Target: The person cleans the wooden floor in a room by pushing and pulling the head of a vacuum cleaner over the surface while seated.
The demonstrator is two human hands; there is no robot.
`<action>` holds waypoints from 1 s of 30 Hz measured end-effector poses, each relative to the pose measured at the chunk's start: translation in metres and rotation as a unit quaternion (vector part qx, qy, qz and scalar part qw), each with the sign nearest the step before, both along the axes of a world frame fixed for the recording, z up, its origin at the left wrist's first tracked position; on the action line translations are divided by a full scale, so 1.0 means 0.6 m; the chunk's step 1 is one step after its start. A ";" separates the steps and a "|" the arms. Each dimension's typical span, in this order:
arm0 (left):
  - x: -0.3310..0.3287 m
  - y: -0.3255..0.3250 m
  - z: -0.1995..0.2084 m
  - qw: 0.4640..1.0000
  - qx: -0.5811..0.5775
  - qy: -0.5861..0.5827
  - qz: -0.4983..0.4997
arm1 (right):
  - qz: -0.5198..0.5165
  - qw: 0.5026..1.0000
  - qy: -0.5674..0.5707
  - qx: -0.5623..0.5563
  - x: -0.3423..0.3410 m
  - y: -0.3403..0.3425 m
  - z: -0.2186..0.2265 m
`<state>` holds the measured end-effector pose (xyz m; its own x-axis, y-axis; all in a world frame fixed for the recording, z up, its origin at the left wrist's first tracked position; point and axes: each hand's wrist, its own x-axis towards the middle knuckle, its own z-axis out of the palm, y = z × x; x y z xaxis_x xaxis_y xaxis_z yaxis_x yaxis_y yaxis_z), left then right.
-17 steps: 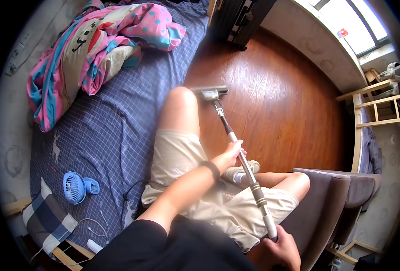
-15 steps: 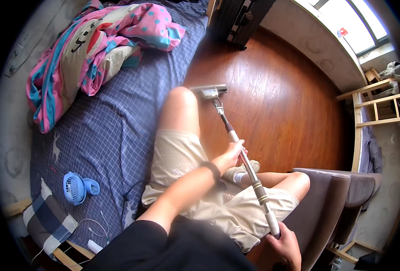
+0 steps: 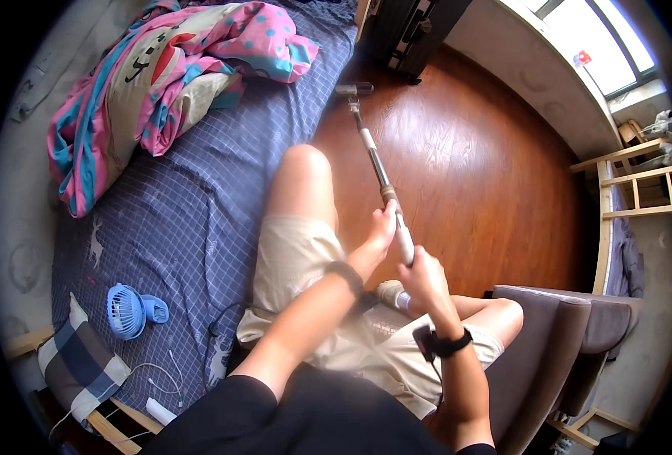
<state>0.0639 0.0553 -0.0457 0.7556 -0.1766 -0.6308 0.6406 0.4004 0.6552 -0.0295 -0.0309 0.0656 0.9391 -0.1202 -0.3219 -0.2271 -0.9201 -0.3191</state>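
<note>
A long-handled mop (image 3: 376, 161) reaches away from me over the reddish-brown wood floor (image 3: 457, 167). Its wide, flat head (image 3: 355, 89) lies far off, beside the bed's edge and near a dark suitcase. My left hand (image 3: 383, 225) is closed around the handle, just below its brownish joint. Closer to me, my right hand (image 3: 424, 279) grips the white end of the handle. I am sitting, with my knees spread on either side of the handle. Part of one shoe (image 3: 389, 294) shows under my right forearm.
Left of me is a bed with a blue checked sheet (image 3: 177, 220), a bunched pink quilt (image 3: 192, 45) and a small blue fan (image 3: 129, 311). The dark suitcase (image 3: 408, 38) stands at the far end. A grey-brown chair (image 3: 537, 326) and a wooden rack (image 3: 605, 220) are at the right.
The mop head has slid farther away, toward the suitcase. My right hand has moved forward and up with the handle's end, coming close to my left hand.
</note>
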 end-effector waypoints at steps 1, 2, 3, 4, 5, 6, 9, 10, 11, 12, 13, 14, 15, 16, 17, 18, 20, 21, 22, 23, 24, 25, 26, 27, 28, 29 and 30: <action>0.001 0.007 -0.003 1.000 0.011 -0.006 -0.004 | -0.013 1.000 0.014 0.011 0.035 0.000 -0.006; 0.003 0.007 0.000 1.000 0.012 -0.010 -0.005 | -0.028 0.999 0.027 0.019 0.067 -0.002 -0.002; 0.001 0.016 -0.003 1.000 0.010 -0.006 0.007 | -0.035 0.998 0.038 0.045 0.089 0.004 -0.003; 0.002 0.016 -0.002 1.000 0.003 -0.005 0.013 | -0.047 0.996 0.048 0.065 0.103 0.003 0.001; 0.004 0.013 0.000 1.000 0.009 0.009 0.010 | -0.056 0.992 0.068 0.089 0.107 -0.001 0.002; 0.006 0.016 -0.005 1.000 0.010 0.006 0.009 | -0.057 0.992 0.064 0.091 0.103 -0.002 -0.002; 0.007 0.006 -0.008 1.000 -0.011 0.004 -0.027 | -0.051 0.990 0.027 0.128 0.037 -0.038 -0.069; 0.007 0.017 -0.015 1.000 -0.006 0.006 -0.021 | -0.066 0.991 0.076 0.084 0.012 -0.023 -0.049; 0.006 0.017 -0.014 0.999 -0.005 0.007 -0.037 | -0.069 0.992 0.081 0.074 -0.019 -0.023 -0.032; 0.002 0.016 -0.013 0.998 -0.004 0.009 -0.055 | -0.065 0.991 0.073 0.095 -0.054 -0.030 -0.020; -0.001 0.011 -0.014 0.998 -0.006 0.010 -0.059 | -0.062 0.987 0.093 0.112 -0.086 -0.039 0.003; -0.001 0.010 -0.018 0.994 0.007 0.031 -0.100 | -0.072 0.987 0.075 0.125 -0.124 -0.035 0.037; -0.002 0.005 -0.019 0.988 0.020 0.050 -0.143 | -0.068 0.985 0.077 0.138 -0.162 -0.044 0.053; -0.006 -0.005 -0.020 0.988 0.019 0.050 -0.147 | -0.068 0.983 0.084 0.145 -0.192 -0.041 0.096; -0.020 -0.018 -0.020 0.987 0.020 0.070 -0.144 | -0.107 0.973 0.135 0.156 -0.225 -0.044 0.126; -0.037 -0.028 -0.020 0.986 0.022 0.091 -0.140 | -0.117 0.967 0.154 0.166 -0.260 -0.049 0.149; -0.081 -0.030 -0.004 0.970 0.044 0.034 -0.238 | -0.155 0.954 0.186 0.175 -0.317 -0.063 0.186; -0.104 -0.039 -0.019 0.956 0.019 0.018 -0.293 | -0.199 0.932 0.241 0.186 -0.337 -0.066 0.210; -0.124 -0.050 0.007 0.924 -0.005 0.006 -0.382 | -0.187 0.935 0.190 0.233 -0.391 -0.083 0.203; -0.141 -0.055 0.030 0.907 -0.027 0.017 -0.421 | -0.238 0.907 0.185 0.294 -0.410 -0.069 0.223; -0.157 -0.058 0.034 0.895 -0.061 0.011 -0.442 | -0.287 0.872 0.183 0.353 -0.421 -0.051 0.253; -0.164 -0.063 0.038 0.895 -0.066 0.019 -0.442 | -0.289 0.871 0.185 0.352 -0.418 -0.045 0.267; -0.167 -0.066 0.045 0.895 -0.074 0.026 -0.440 | -0.374 0.797 0.214 0.423 -0.410 -0.042 0.279; -0.164 -0.068 0.042 0.895 -0.077 0.027 -0.439 | -0.452 0.709 0.239 0.485 -0.405 -0.041 0.286; -0.155 -0.069 0.035 0.893 -0.056 0.007 -0.447 | -0.454 0.710 0.241 0.482 -0.404 -0.045 0.267; -0.147 -0.077 0.025 0.888 -0.041 -0.014 -0.458 | -0.487 0.673 0.253 0.496 -0.403 -0.051 0.232; -0.141 -0.088 -0.015 0.904 -0.043 -0.008 -0.425 | -0.512 0.635 0.269 0.513 -0.401 -0.054 0.205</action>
<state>-0.0205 0.0026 -0.0550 0.3314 -0.7460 -0.5776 0.7321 -0.1829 0.6562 -0.2703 -0.0633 0.1885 0.2585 -0.0475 -0.9649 -0.8682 0.4266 -0.2535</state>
